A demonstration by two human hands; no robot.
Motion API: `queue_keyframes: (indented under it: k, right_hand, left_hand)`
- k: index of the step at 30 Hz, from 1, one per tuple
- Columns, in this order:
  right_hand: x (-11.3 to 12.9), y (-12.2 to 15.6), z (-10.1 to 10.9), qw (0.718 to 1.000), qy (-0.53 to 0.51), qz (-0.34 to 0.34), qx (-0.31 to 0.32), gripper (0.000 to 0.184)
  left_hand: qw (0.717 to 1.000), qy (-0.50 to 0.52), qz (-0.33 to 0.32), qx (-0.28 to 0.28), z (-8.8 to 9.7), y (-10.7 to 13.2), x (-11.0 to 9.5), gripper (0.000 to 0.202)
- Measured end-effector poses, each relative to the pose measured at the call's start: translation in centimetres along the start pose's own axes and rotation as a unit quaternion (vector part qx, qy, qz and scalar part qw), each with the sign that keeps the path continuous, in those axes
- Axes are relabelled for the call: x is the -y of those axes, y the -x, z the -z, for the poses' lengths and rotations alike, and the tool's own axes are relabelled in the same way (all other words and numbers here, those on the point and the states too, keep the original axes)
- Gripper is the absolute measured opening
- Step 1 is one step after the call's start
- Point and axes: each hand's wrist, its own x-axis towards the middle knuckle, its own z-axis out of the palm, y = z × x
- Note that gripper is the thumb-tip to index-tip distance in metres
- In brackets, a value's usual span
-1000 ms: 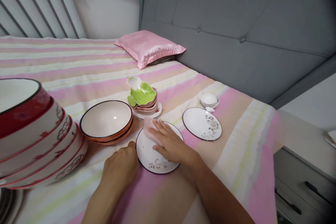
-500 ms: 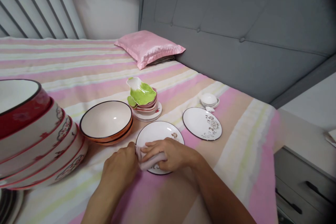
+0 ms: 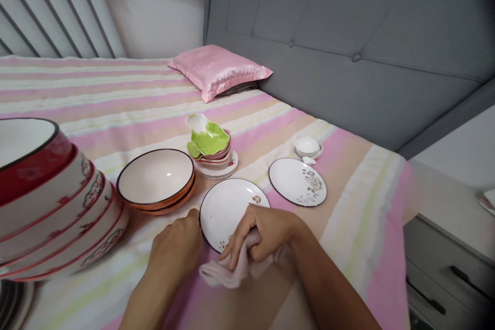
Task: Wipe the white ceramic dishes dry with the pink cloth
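Observation:
A white plate [image 3: 222,209] with a dark rim and brown flower print lies on the striped bedspread. My left hand [image 3: 178,242] is closed at the plate's left rim, thumb at the edge, its other fingers mostly hidden. Over the plate's lower right part, my right hand [image 3: 266,232] has its fingers bent round a pale pink cloth [image 3: 226,273]. The cloth hangs past the plate's near edge. Beyond to the right lies a second flower-printed plate [image 3: 292,180], untouched.
Stacked red-and-white bowls [image 3: 58,206] rise at the left, beside orange bowls [image 3: 154,178]. Behind the plate, a green leaf-shaped dish [image 3: 209,139] tops a small stack on saucers [image 3: 218,171]. White spoons [image 3: 308,145] lie farther right. A pink pillow [image 3: 220,67] rests near the grey headboard [image 3: 328,26].
My right hand has slid with the cloth from the plate's left and middle part toward its near right edge. The cloth now spreads out below the plate. My left hand stays at the rim.

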Motion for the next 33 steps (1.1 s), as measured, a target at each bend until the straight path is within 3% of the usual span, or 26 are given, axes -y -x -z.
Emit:
queue_keyframes:
  k: [2,5,8,10,12,15,17,23,29,33]
  right_hand:
    - [-0.3,0.2,0.4,0.998,-0.038,0.03,-0.033,0.047]
    - [-1.0,0.0,1.0,0.972,-0.039,0.091,-0.213,0.045]
    - [-1.9,-0.6,1.5,0.897,0.047,0.113,-0.425,0.042]
    - [-2.4,-1.0,1.8,0.85,0.146,0.087,-0.498,0.044]
    - [-2.9,-1.3,1.9,0.828,0.264,0.035,-0.493,0.048]
    - [-3.2,-1.6,1.5,0.82,0.407,-0.053,-0.399,0.051]
    - [-3.2,-1.7,1.1,0.814,0.449,-0.099,-0.355,0.051]
    - [-2.1,-1.7,0.0,0.784,0.468,-0.212,-0.348,0.051]
    - [-0.5,-1.6,-1.4,0.716,0.503,-0.312,-0.37,0.039]
    - [0.2,-1.8,-2.5,0.682,0.514,-0.381,-0.354,0.028]
  left_hand:
    - [1.0,-0.001,-0.001,0.004,0.0,0.0,0.0,0.027]
    - [1.0,-0.003,-0.002,-0.003,-0.1,0.0,0.1,0.025]
    - [1.0,0.002,0.0,-0.013,-0.2,-0.1,0.1,0.026]
    - [1.0,0.005,0.0,-0.013,-0.2,-0.1,0.1,0.027]
    - [1.0,0.007,0.003,-0.01,-0.2,0.0,0.0,0.027]
    - [1.0,0.01,0.003,-0.004,0.0,0.0,0.0,0.027]
    - [1.0,0.01,0.004,-0.004,0.0,0.1,-0.1,0.027]
    - [1.0,0.006,0.004,-0.005,-0.1,0.0,-0.1,0.026]
    - [1.0,0.01,0.001,-0.007,-0.1,0.0,0.1,0.025]
    - [1.0,0.01,-0.001,-0.012,-0.1,0.1,0.0,0.025]
